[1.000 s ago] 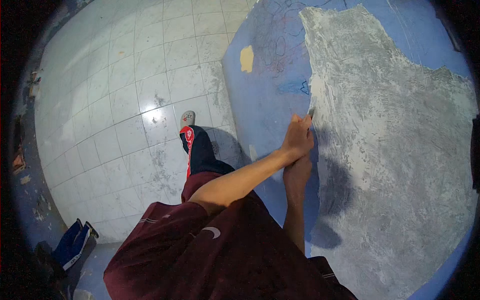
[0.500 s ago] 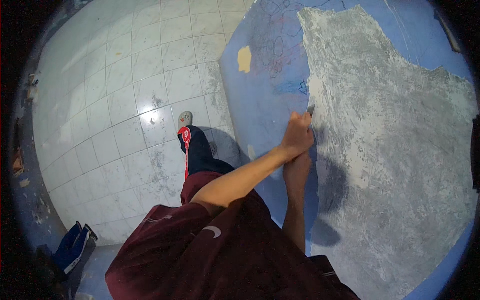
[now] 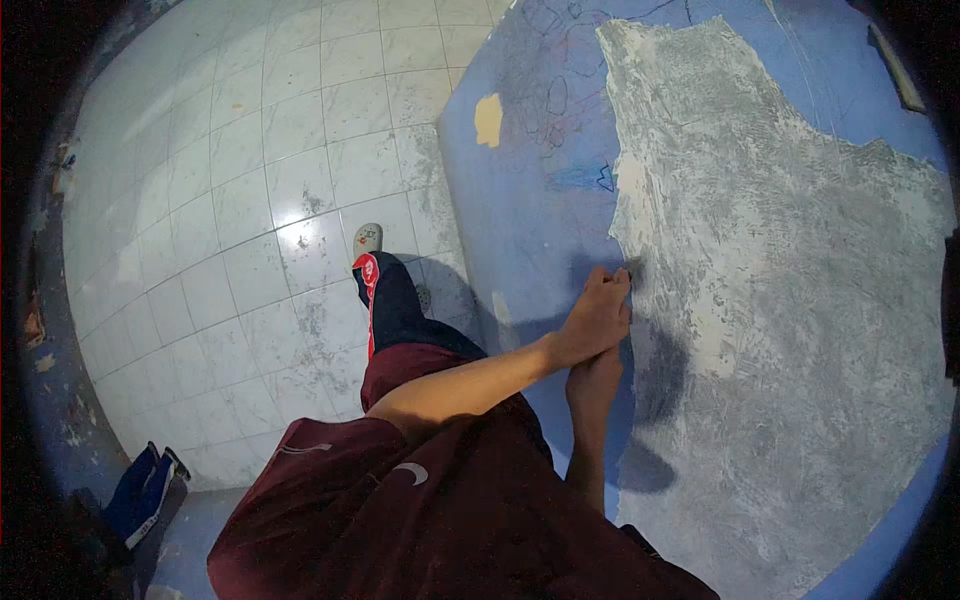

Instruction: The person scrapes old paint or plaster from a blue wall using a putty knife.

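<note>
My left hand (image 3: 594, 318) is closed at the edge between blue paint and bared grey wall. Just below it, my right hand (image 3: 594, 378) is also closed, pressed up against the left. Both hands seem to grip one scraper (image 3: 635, 268), of which only a bit of dark grey blade shows past my fingertips; its handle is hidden. The blade touches the wall (image 3: 760, 260) at the paint's ragged border. On the left of that border, blue paint (image 3: 530, 230) remains, with scribbled drawings and a cream patch (image 3: 488, 120).
A pale tiled floor (image 3: 230, 190) spreads to the left, meeting the blue wall at a corner line. My shoe (image 3: 368, 237) stands on it near the wall. A dark blue object with white edges (image 3: 145, 495) lies at lower left. A narrow dark strip (image 3: 897, 68) is at upper right.
Both hands and the scraper have moved down the picture, toward my body, along the paint's edge. A stretch of that edge the hands covered before now shows.
</note>
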The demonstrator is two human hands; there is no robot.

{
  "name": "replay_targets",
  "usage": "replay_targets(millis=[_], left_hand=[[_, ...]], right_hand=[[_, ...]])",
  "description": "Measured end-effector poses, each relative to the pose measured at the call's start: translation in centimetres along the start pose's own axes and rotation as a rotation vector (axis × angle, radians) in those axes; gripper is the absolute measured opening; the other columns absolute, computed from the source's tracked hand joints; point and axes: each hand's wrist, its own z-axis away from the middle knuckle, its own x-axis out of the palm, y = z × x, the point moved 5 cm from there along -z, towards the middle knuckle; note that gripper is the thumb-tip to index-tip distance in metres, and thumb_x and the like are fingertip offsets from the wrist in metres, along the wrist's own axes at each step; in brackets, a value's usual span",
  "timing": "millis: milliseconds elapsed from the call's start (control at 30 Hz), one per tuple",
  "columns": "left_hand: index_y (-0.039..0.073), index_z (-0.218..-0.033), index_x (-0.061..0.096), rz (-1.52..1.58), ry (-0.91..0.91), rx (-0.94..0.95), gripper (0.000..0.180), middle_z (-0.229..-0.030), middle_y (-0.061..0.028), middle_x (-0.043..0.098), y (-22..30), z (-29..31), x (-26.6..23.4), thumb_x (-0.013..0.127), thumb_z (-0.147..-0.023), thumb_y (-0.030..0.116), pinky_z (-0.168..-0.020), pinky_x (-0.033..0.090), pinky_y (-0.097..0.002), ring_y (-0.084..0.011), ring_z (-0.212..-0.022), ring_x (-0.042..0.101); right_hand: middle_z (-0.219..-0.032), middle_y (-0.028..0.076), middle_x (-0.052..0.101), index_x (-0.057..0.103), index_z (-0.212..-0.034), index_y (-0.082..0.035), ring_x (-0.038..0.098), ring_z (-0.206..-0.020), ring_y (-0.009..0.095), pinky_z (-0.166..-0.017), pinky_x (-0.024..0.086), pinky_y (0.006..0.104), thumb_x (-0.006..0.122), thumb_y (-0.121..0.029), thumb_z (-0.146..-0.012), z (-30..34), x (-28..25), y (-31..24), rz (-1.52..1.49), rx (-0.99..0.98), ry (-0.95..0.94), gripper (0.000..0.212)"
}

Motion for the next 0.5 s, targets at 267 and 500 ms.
replay_targets(millis=[267, 500], left_hand=[[-0.016, -0.121, 0.04, -0.03, -0.32, -0.036, 0.051, -0.089, -0.0263, 0.052, 2.4, 3.8, 2.2, 0.053, -0.076, 0.002, -0.083, 0.04, -0.045, -0.0372, -0.093, 0.046], [-0.017, -0.127, 0.035, -0.257, -0.473, 0.112, 0.058, -0.097, -0.0286, 0.054, 3.0, 6.8, 5.0, 0.056, -0.077, 0.004, -0.085, 0.04, -0.0423, -0.0375, -0.097, 0.049]], right_hand=[[-0.094, 0.029, 0.063, 0.046, -0.114, 0.006, 0.06, -0.09, 0.046, -0.069, 0.048, 0.046, 0.047, -0.011, -0.09, 3.9, -2.1, 3.3, 0.041, 0.106, -0.014, 0.029], [-0.087, 0.027, 0.061, 0.04, -0.119, 0.006, 0.06, -0.076, 0.046, -0.062, 0.045, 0.0489, 0.05, -0.011, -0.087, 6.7, -2.7, 6.5, 0.066, 0.163, 0.011, 0.038]])
